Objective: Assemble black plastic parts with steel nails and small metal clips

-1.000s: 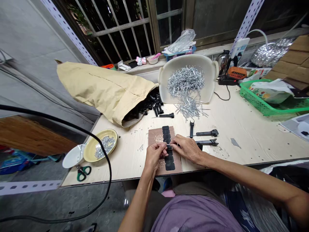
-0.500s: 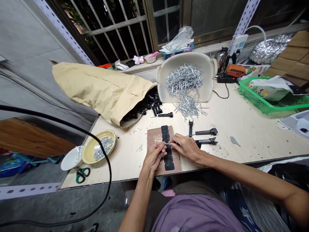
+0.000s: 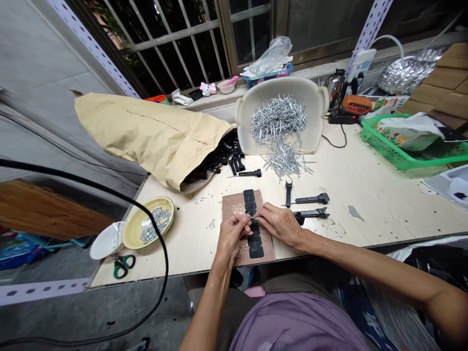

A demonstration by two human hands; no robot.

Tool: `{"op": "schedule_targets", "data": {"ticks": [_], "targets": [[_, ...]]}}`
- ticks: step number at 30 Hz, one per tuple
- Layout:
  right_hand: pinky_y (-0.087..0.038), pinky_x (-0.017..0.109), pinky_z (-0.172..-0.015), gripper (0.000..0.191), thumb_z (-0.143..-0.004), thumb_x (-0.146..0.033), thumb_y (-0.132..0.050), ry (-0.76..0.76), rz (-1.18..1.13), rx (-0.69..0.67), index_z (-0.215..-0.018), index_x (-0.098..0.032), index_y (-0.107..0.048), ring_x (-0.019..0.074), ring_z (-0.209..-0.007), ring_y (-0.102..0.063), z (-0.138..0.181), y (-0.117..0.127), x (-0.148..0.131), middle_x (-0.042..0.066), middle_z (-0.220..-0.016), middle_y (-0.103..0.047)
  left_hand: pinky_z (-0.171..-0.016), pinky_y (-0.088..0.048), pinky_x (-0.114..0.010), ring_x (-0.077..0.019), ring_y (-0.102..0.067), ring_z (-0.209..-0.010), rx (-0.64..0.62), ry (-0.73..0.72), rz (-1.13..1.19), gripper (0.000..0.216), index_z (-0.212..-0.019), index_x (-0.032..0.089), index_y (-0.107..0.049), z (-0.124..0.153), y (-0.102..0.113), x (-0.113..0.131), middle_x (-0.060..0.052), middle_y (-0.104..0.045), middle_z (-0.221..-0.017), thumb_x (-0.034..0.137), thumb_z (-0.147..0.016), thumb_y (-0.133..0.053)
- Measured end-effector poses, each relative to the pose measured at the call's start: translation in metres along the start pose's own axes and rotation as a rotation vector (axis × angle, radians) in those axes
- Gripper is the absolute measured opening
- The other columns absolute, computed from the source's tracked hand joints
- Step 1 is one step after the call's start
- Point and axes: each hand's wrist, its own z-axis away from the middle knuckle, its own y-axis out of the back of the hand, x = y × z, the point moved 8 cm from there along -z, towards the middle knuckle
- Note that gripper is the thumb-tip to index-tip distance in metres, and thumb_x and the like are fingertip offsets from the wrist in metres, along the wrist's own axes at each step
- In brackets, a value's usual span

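Observation:
Over a brown board (image 3: 231, 202) with a column of black rounded pads (image 3: 255, 241), both hands meet fingertip to fingertip. My left hand (image 3: 234, 233) is closed in a pinch at one end of a thin silvery metal pin (image 3: 252, 217). From the right, my right hand (image 3: 280, 223) pinches the same pin's other side. Fingers cover most of the pin, so its ends are hidden. Pale crumbs lie on the board around the pads. Several black plastic parts with forked ends (image 3: 312, 199) rest beside my right hand.
A white basin (image 3: 316, 131) on its side spills metal pins (image 3: 280, 119). Black parts show in the mouth of a paper sack (image 3: 153, 136). At left are a yellow dish (image 3: 127, 234) of small metal pieces, a white bowl (image 3: 104, 241) and scissors (image 3: 124, 265); a green basket (image 3: 409, 161) stands right.
The view has shifted very slightly. Both hands keep their pinch over the board, with hardly any visible movement.

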Motion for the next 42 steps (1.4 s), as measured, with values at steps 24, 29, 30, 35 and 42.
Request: {"op": "schedule_targets", "data": {"ticks": [24, 29, 30, 35, 42], "targets": [[-0.041, 0.025, -0.068, 0.016, -0.088, -0.027, -0.050, -0.134, -0.337, 0.020, -0.081, -0.019, -0.062, 0.0139, -0.076, -0.056, -0.024, -0.003, 0.010, 0.002, -0.082, -0.061, -0.050, -0.047, -0.021, -0.0082, -0.053, -0.047, 0.104, -0.204, -0.067, 0.038, -0.072, 0.011, -0.064, 0.002, 0.001, 0.020, -0.001, -0.060, -0.058, 0.049, -0.068, -0.067], [-0.039, 0.023, -0.062, 0.020, -0.092, -0.029, -0.044, -0.059, -0.161, 0.031, -0.088, -0.020, -0.061, 0.0137, -0.074, -0.056, -0.021, -0.007, 0.000, 0.003, -0.085, -0.060, -0.049, -0.048, -0.019, -0.0049, -0.049, -0.045, 0.052, -0.086, 0.055, 0.036, -0.069, 0.010, -0.063, -0.001, 0.003, 0.012, 0.001, -0.059, -0.058, 0.041, -0.057, -0.078], [-0.038, 0.023, -0.060, 0.022, -0.093, -0.028, -0.041, -0.038, -0.080, 0.039, -0.088, -0.020, -0.061, 0.0136, -0.074, -0.056, -0.019, -0.007, -0.004, 0.003, -0.086, -0.059, -0.048, -0.048, -0.019, -0.0047, -0.049, -0.045, 0.051, -0.081, 0.059, 0.036, -0.068, 0.010, -0.063, -0.002, 0.004, 0.011, 0.001, -0.058, -0.057, 0.040, -0.057, -0.078], [-0.036, 0.022, -0.057, 0.025, -0.095, -0.028, -0.038, 0.009, 0.056, 0.017, -0.091, -0.021, -0.061, 0.0124, -0.072, -0.055, -0.015, -0.012, -0.008, 0.003, -0.086, -0.058, -0.046, -0.047, -0.017, -0.0049, -0.050, -0.042, 0.049, -0.028, 0.050, 0.034, -0.067, 0.009, -0.062, -0.004, 0.012, 0.004, 0.002, -0.056, -0.052, 0.039, -0.060, -0.077], [-0.043, 0.025, -0.067, 0.020, -0.092, -0.031, -0.045, -0.008, -0.274, -0.033, -0.089, -0.020, -0.062, 0.0140, -0.076, -0.056, -0.021, -0.018, 0.001, 0.003, -0.085, -0.059, -0.044, -0.046, -0.017, -0.0049, -0.050, -0.041, -0.011, 0.027, 0.061, 0.035, -0.065, 0.010, -0.061, -0.002, 0.012, 0.002, 0.001, -0.057, -0.053, 0.039, -0.058, -0.078]]}}
